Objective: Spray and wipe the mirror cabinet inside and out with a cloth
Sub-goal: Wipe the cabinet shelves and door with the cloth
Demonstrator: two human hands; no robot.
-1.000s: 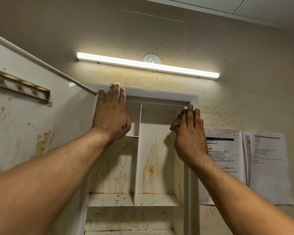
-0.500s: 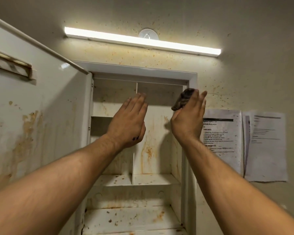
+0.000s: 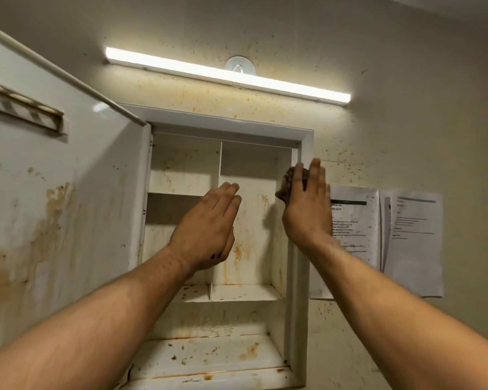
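The white mirror cabinet (image 3: 214, 119) hangs open on the wall, and its shelves and back panel are streaked with rusty stains. Its door (image 3: 68, 192) swings out to the left, stained on the inner face. My left hand (image 3: 209, 226) hovers in front of the middle divider with straight fingers, holding nothing. My right hand (image 3: 307, 212) holds a dark brown cloth (image 3: 286, 187) against the upper part of the cabinet's right frame. The fingers point up and the thumb is hidden behind the cloth.
A lit tube light (image 3: 228, 74) runs across the speckled wall above the cabinet. Two printed paper sheets (image 3: 355, 220) (image 3: 414, 243) are stuck to the wall right of the frame. A small rail (image 3: 23, 111) sits on the door's inner face.
My left hand has left the cabinet's top edge and dropped in front of the interior. My right hand with the cloth lifted off briefly and now rests on the right frame. The view tilted down.
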